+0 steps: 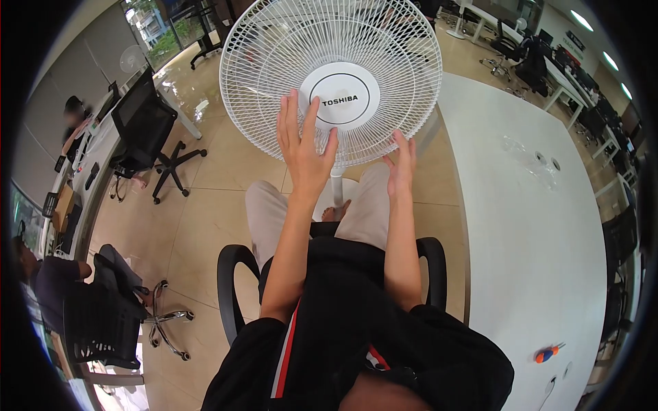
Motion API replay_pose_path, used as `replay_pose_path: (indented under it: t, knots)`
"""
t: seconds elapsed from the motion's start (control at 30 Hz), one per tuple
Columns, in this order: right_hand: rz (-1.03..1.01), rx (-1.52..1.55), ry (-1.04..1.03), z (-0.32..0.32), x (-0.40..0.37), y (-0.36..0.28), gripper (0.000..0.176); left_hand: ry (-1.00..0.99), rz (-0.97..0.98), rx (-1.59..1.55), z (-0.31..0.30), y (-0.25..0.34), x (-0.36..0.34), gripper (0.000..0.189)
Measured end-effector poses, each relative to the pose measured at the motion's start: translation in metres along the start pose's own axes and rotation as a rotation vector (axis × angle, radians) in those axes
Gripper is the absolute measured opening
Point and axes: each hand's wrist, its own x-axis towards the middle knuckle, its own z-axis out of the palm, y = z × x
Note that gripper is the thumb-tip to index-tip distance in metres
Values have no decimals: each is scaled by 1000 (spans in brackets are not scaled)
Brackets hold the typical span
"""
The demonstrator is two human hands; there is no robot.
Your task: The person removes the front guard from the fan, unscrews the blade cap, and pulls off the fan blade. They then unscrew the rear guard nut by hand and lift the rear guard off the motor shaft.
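A white standing fan (340,96) faces me, its round wire grille filling the top middle of the head view and "TOSHIBA" printed on the centre cap. Its pole (336,183) comes down between my knees. My left hand (303,140) is raised in front of the grille, left of the cap, fingers spread and nothing in it. At the grille's lower right edge is my right hand (401,164), palm turned inward, fingers apart and holding nothing. Both hands overlap the grille in this view.
To my right runs a long white table (528,260) with clear plastic film (531,161) and a small orange and blue object (546,355) on it. I sit in a chair with black armrests (229,288). An office chair (147,123) and two seated people are on the left.
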Motion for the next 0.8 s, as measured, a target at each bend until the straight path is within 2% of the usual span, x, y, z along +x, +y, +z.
replay_pose_path:
  t: [0.1, 0.2, 0.3, 0.5, 0.6, 0.7, 0.8]
  knots:
    - [-30, 125, 59, 4, 11, 17, 80, -17, 17, 25, -1, -3, -1, 67]
    - [-43, 233, 41, 13, 7, 14, 92, -27, 27, 41, -3, -5, 0, 67]
    - [-37, 294, -33, 17, 11, 22, 74, -37, 43, 54, -3, -6, 0, 67]
    - [-7, 395, -110, 21, 7, 25, 72, 20, 60, 20, -10, -11, 2, 53]
    - [-5, 391, -133, 21, 9, 28, 74, 186, 13, -18, -23, -18, 9, 41]
    - [-2, 382, -134, 20, 9, 30, 76, 373, 4, 56, -40, -22, 23, 38]
    - [21, 344, -130, 17, 8, 31, 80, 474, -13, 188, -56, -21, 37, 38]
